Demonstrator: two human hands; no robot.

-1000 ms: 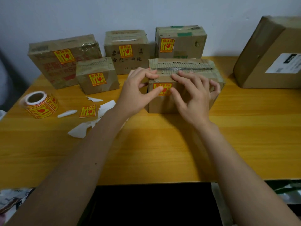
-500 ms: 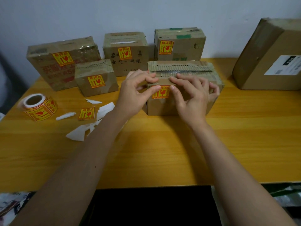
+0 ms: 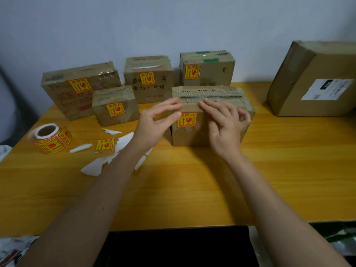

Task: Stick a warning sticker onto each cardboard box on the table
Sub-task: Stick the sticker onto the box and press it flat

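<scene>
A flat cardboard box (image 3: 192, 135) stands mid-table with a yellow-and-red warning sticker (image 3: 187, 120) on its front face. My left hand (image 3: 156, 124) hovers at the box's upper left corner, fingers apart, thumb tip beside the sticker's top-left corner. My right hand (image 3: 225, 128) lies spread over the front top edge, to the right of the sticker. A sticker roll (image 3: 51, 138) sits at the left. A loose sticker (image 3: 104, 145) lies near it.
Stickered boxes stand at the back: a large one (image 3: 63, 101), a small one (image 3: 102, 116), a middle one (image 3: 148, 70) and a right one (image 3: 215, 74). A big box (image 3: 289, 97) at far right shows only a white shipping label. White backing scraps (image 3: 94, 166) litter the left.
Both hands have drawn off the sticker: the left thumb slid left, the right fingers moved up to the box's top edge. The sticker now shows in full.
</scene>
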